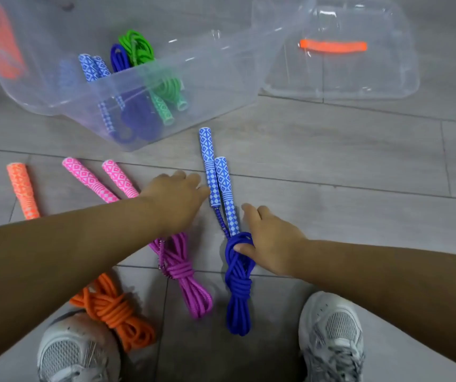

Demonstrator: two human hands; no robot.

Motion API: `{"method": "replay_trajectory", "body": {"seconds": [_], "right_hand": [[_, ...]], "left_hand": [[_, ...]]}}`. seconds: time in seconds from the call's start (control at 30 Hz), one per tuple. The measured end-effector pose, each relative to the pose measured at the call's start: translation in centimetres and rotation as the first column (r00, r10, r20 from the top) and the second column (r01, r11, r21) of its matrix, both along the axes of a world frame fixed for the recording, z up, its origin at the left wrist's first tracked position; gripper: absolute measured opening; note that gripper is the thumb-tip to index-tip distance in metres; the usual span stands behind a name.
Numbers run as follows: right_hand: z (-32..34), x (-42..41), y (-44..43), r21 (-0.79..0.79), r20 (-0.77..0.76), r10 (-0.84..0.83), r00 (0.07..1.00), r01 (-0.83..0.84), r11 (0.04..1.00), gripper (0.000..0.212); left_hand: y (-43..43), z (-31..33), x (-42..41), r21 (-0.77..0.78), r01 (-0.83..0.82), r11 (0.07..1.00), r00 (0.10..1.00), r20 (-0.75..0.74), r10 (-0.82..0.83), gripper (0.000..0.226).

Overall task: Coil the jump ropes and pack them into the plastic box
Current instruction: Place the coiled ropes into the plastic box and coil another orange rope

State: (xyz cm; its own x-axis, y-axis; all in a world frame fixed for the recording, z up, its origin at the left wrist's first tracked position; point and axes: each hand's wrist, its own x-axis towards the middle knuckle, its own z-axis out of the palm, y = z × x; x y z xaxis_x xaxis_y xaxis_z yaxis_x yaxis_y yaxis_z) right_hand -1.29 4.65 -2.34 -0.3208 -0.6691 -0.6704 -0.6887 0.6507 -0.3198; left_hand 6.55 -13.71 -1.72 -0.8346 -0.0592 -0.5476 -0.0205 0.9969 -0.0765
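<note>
Head view: everything lies on a grey tiled floor [359, 175]; I look down past both forearms.
Plastic box [221, 86]: clear, open, upper left to centre of the frame.
In the box: a coiled green rope [138, 48] with green patterned handles, and beside it on the left a coiled dark blue rope [118, 57] with blue-and-white handles.
Seen through the box wall: an orange piece [0, 42] at the far upper left; what it is I cannot tell.
Lid [359, 75]: clear, upper right, lying apart from the box, with an orange handle [333, 46].
Blue jump rope [239, 285]: coiled and knotted, centre of the frame, outside the box; its two handles [222, 177] lie side by side pointing toward the box.
Left grip [177, 194]: spread, fingers fairly straight, fingertips at the left blue handle, holding nothing.
Right grip [270, 244]: loose, thumb resting on the top of the blue coil, fingers just beside the right blue handle.
Pink rope [182, 271]: coiled, left of the blue one, partly under my left arm.
Orange rope [111, 307]: coiled, lower left, one handle showing at the left edge.
Shoes: left [75, 354] touching the orange coil, right [331, 334] at the lower right.
</note>
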Motion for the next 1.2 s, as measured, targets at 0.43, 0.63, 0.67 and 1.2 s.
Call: {"method": "replay_trajectory", "body": {"seconds": [0.43, 0.63, 0.67, 1.2], "right_hand": [[-1.5, -5.2, 0.1, -0.029, 0.069, -0.077, 0.995, 0.079, 0.996, 0.046], [-1.8, -7.8, 0.5, 0.093, 0.155, -0.051, 0.987, 0.037, 0.995, 0.053], [-1.9, -7.9, 0.4, 0.077, 0.147, -0.064, 0.987, 0.053, 0.996, 0.053], [-1.4, -5.9, 2.2, 0.053, 0.164, -0.587, 0.793, 0.587, 0.808, 0.074]], "left_hand": [[-1.4, -3.8, -4.3, 0.013, 0.037, 0.999, 0.998, -0.054, -0.036, 0.043], [-0.5, -3.9, -5.1, -0.036, 0.047, 0.998, 0.998, -0.038, -0.048, 0.040], [-0.5, -3.9, -5.1, -0.036, 0.048, 0.998, 0.998, -0.035, -0.050, 0.040], [0.8, -4.0, -4.2, 0.199, -0.230, 0.953, 0.972, 0.083, 0.218, 0.030]]}}
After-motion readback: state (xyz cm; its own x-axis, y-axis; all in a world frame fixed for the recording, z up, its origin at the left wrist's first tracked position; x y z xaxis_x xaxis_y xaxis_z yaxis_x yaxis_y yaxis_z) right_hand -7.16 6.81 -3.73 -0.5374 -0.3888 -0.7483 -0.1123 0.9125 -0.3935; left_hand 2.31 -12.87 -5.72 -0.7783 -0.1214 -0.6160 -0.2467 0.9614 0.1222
